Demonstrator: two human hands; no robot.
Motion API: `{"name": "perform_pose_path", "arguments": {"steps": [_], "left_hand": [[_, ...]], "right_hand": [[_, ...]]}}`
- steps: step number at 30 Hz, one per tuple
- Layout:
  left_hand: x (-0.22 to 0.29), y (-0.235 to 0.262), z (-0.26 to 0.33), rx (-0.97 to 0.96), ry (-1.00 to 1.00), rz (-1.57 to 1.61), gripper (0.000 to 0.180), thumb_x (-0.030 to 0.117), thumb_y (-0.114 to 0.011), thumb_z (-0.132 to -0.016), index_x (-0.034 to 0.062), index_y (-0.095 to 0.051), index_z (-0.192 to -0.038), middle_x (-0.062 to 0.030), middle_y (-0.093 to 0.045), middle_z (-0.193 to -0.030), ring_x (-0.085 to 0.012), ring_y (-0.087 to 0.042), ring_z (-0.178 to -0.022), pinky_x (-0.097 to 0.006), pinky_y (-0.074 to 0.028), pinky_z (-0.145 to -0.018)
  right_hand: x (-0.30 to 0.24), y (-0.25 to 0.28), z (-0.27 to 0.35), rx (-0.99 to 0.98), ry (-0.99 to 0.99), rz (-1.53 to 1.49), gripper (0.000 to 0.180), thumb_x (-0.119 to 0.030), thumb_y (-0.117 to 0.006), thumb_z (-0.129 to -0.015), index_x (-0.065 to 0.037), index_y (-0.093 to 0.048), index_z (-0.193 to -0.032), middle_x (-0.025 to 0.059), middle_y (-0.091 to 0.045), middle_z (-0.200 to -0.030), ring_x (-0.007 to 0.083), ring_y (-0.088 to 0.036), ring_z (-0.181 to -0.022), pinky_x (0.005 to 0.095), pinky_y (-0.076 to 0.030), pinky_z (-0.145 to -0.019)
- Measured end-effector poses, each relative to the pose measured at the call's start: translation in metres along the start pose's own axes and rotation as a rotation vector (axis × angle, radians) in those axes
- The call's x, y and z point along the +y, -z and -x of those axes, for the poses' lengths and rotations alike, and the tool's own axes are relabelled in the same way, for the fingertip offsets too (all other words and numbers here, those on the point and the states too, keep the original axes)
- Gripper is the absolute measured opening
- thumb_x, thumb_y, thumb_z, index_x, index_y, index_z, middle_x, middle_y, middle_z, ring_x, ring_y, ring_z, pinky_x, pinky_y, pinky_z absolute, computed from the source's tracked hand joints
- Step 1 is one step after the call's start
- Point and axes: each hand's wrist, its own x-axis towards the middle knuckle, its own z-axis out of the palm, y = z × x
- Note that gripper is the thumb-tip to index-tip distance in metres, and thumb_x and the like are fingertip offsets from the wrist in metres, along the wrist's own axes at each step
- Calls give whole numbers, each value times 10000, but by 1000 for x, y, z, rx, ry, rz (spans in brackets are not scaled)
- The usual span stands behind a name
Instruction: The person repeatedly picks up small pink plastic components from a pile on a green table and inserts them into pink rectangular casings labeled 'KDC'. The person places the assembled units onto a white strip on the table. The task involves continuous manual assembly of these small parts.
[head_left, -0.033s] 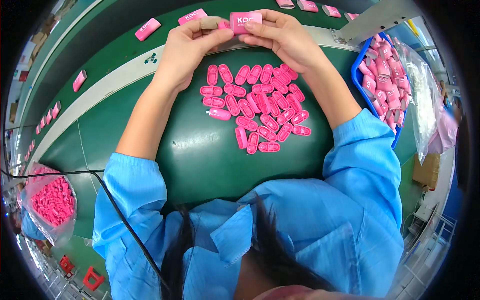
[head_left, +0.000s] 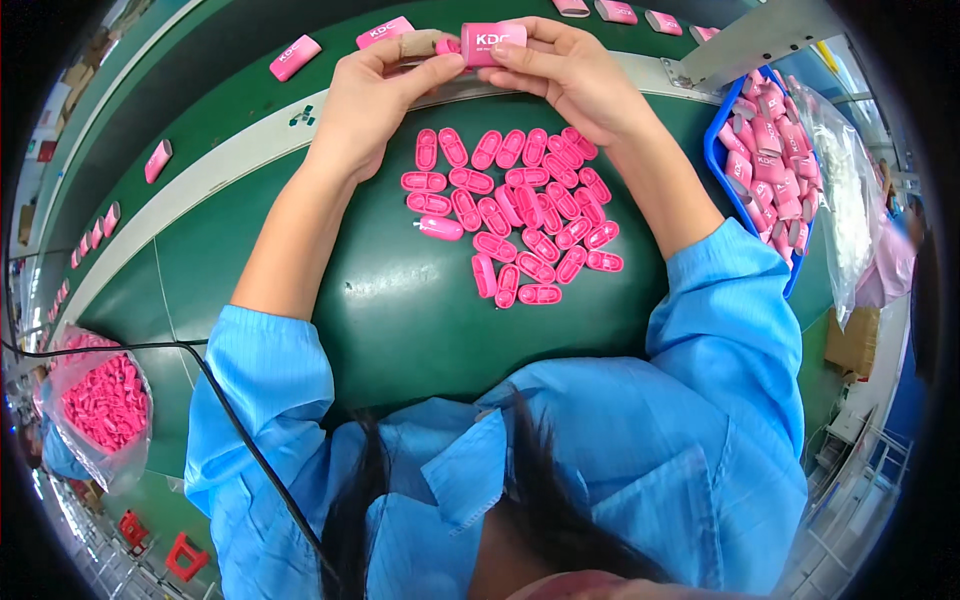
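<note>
We hold a pink case (head_left: 492,44) up at the desk's (head_left: 400,320) far edge, near the belt (head_left: 230,100): right hand (head_left: 560,70) pinching its right end from above, left hand (head_left: 375,90) closed on its left end, a taped finger (head_left: 420,44) alongside. It looks like light, stiff, smooth plastic, so we judge it slippery; grip it by the short ends. Pink caps (head_left: 520,215) lie mid-desk below our hands, a blue tray (head_left: 722,165) of cases at the right edge
</note>
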Motion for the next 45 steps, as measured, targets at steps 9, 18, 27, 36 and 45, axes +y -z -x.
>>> {"name": "perform_pose_path", "arguments": {"steps": [9,18,27,36,45], "left_hand": [[-12,5,0,3,-73,66,323,91,-653,-834,-47,-595,-1121,-121,-651,-996,-147,-639,-869,-255,-536,-793],[2,5,6,55,-54,-20,390,90,-685,-807,-111,-565,-1119,-145,-659,-968,-167,-653,-847,-259,-544,-772],[8,6,6,-29,-113,-220,360,128,-691,-807,-75,-605,-1092,-130,-685,-900,-149,-666,-817,-244,-541,-754],[7,-2,12,89,-317,-768,331,169,-703,-791,-12,-643,-1061,-117,-700,-824,-130,-671,-704,-236,-535,-655],[-2,-4,10,135,-376,-532,202,124,-662,-810,-27,-651,-944,-135,-692,-814,-199,-687,-716,-264,-541,-672]], "right_hand": [[8,-11,-2,70,62,234,305,-85,-650,-836,24,-559,-1106,83,-637,-985,130,-620,-872,239,-513,-783],[9,-15,2,101,140,251,327,-55,-656,-827,41,-555,-1123,116,-643,-991,142,-630,-834,253,-529,-768],[1,-5,1,45,135,318,348,-53,-665,-818,56,-558,-1131,130,-645,-1003,153,-637,-831,259,-540,-747],[9,-8,3,68,201,373,342,-38,-666,-814,60,-562,-1125,126,-653,-980,146,-634,-826,251,-538,-745],[6,-11,2,75,166,367,332,-43,-662,-822,62,-561,-1120,119,-651,-971,143,-632,-827,250,-535,-745]]}}
